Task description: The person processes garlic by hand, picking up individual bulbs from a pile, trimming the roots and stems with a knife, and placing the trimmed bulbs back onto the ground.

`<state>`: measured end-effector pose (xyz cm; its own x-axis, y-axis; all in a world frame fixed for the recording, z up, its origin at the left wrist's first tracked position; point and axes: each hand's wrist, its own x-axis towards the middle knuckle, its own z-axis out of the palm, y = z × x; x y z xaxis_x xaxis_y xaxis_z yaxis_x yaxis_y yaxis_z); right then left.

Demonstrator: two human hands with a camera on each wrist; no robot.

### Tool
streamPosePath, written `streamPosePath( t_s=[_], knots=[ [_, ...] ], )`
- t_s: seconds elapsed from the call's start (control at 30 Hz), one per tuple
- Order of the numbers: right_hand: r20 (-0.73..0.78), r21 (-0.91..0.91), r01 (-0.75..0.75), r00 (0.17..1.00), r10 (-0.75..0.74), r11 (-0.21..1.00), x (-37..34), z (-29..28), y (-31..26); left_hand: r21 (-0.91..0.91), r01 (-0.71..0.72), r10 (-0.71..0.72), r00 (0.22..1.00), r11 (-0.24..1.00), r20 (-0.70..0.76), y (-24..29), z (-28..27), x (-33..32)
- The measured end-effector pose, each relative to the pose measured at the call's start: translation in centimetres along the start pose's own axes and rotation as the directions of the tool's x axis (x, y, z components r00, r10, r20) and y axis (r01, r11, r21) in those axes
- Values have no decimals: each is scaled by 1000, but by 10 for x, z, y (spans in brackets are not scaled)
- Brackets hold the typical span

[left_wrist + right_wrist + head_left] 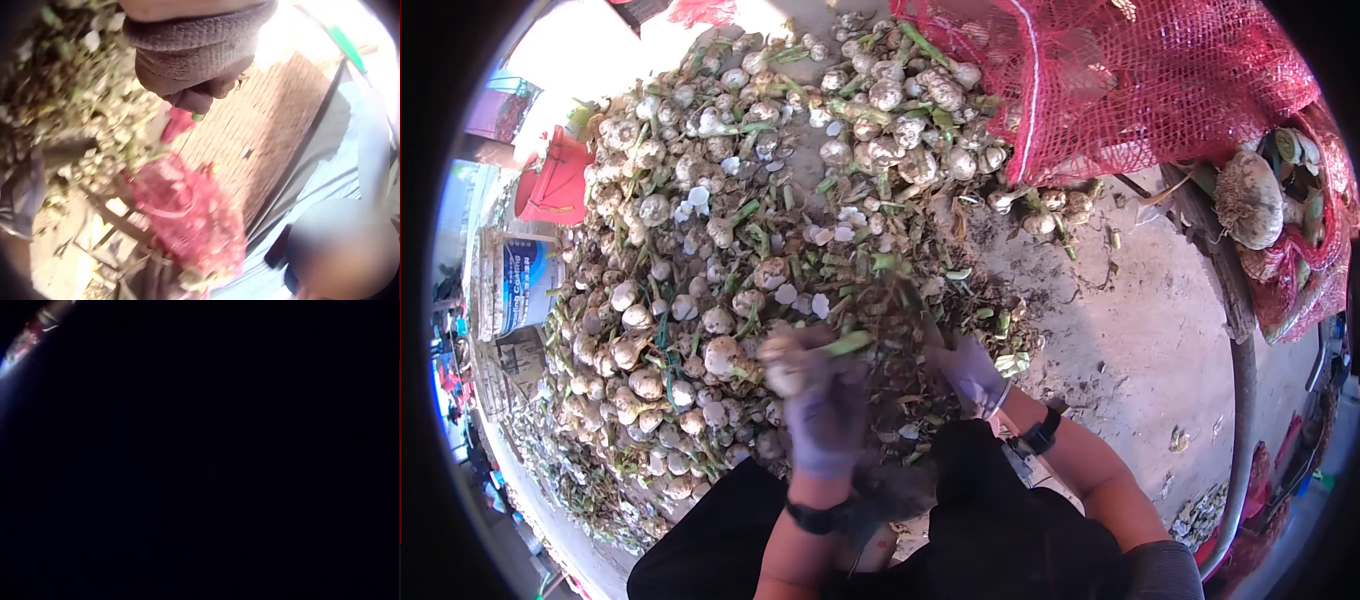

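Observation:
In the head view my gloved left hand (825, 415) holds a garlic bulb (783, 365) over the pile, blurred by motion. Its cut green stem (848, 343) points right. The left wrist view shows the same glove from its back, fingers curled, the bulb mostly hidden. Just to the right, my gloved right hand (968, 375) grips a knife (913, 303), its dark blade angled up and left over loose trimmings. Around both hands spread many garlic bulbs (722, 357) with short stems. The right wrist view is almost wholly black.
A red net bag (1140, 90) lies at the upper right, with another red net bag (1305, 290) at the far right. Beside it runs a curved pole (1242, 430). Left of the pile stand a red bucket (555, 180) and a blue-and-white paint bucket (525, 280).

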<state>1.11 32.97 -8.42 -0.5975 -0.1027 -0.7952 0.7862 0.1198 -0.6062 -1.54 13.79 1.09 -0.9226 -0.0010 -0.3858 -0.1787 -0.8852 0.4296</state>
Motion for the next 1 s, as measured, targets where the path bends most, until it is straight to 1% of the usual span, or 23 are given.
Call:
streamPosePath(
  t_s=[0.03, 0.07, 0.1, 0.13, 0.2, 0.23, 0.3, 0.33, 0.37, 0.4, 0.43, 0.47, 0.53, 0.57, 0.63, 0.67, 0.73, 0.77, 0.8, 0.87, 0.9, 0.93, 1.0],
  knots=[
    [-115, -383, 137, 974, -194, 914, 12, -22, -7, 52, -39, 38, 999, 998, 31, 28, -13, 6],
    [-136, -715, 189, 907, -398, 673, 23, -43, -14, -39, -184, 188, 971, 982, 149, 57, -20, 11],
    [-268, -778, 186, 766, -584, 600, 34, -61, -21, -58, -305, 308, 951, 951, 39, 90, -48, 16],
    [-361, -834, 155, 573, -736, 530, 41, -76, -33, -247, -243, 262, 964, 938, 44, 119, -60, 13],
    [-386, -894, -76, 629, -675, 441, 64, -106, -71, -232, -202, 170, 974, 951, -150, 128, -73, 1],
    [-383, -896, -74, 626, -679, 438, 84, -120, -78, -235, -205, 174, 974, 950, -147, 118, -67, 1],
    [-277, -960, -206, 600, -751, 190, 118, -135, -73, 186, -33, 56, 991, 982, -119, 72, -42, -6],
    [-274, -961, -203, 601, -751, 188, 118, -132, -63, 364, 50, 4, 989, 930, -147, 47, -38, -7],
    [-317, -943, -127, 621, -717, 307, 110, -120, -59, 518, 120, -28, 983, 847, -182, 23, -34, -6],
    [-355, -904, -53, 647, -675, 424, 93, -104, -61, 561, 168, -103, 984, 811, -146, 10, -27, -7],
    [-383, -786, 47, 745, -546, 616, 75, -91, -62, 607, 207, -180, 978, 767, -106, -1, -22, -2],
    [-358, -612, 105, 847, -393, 783, 45, -69, -64, 604, 206, -170, 978, 770, -117, -14, -22, -2],
    [-297, -459, 396, 775, -558, 795, 30, -42, -36, 733, 113, -172, 985, 671, 5, -38, -36, 5],
    [-289, -454, 399, 780, -555, 797, 29, -37, -32, 735, 115, -166, 986, 668, -3, -44, -49, 6],
    [-264, -580, 453, 682, -682, 677, 26, -36, -29, 583, 414, -400, 902, 699, -162, -57, -69, 11],
    [-265, -578, 452, 684, -680, 680, 30, -37, -27, 584, 417, -400, 901, 697, -165, -62, -75, 9],
    [-238, -831, 163, 760, -605, 532, 50, -44, -23, 639, 389, -406, 905, 664, -129, -70, -80, 8],
    [-263, -862, 25, 832, -488, 506, 58, -47, -22, 639, 389, -406, 905, 664, -129, -73, -82, 7],
    [-260, -863, 28, 832, -490, 505, 55, -45, -22, 627, 411, -424, 895, 662, -139, -75, -84, 5],
    [-243, -668, 191, 857, -454, 719, 39, -37, -30, 614, 421, -427, 892, 667, -149, -76, -79, 7],
    [-222, -420, 280, 891, -397, 863, 4, -22, -57, 650, 282, -352, 936, 706, -24, -75, -70, 7],
    [-208, -419, 284, 895, -396, 862, -13, -14, -60, 669, 138, -274, 956, 731, 102, -72, -60, 5],
    [23, 124, 330, 942, -335, 936, -35, -1, -59, 590, 185, -286, 955, 786, 82, -57, -45, 0]
  ],
)
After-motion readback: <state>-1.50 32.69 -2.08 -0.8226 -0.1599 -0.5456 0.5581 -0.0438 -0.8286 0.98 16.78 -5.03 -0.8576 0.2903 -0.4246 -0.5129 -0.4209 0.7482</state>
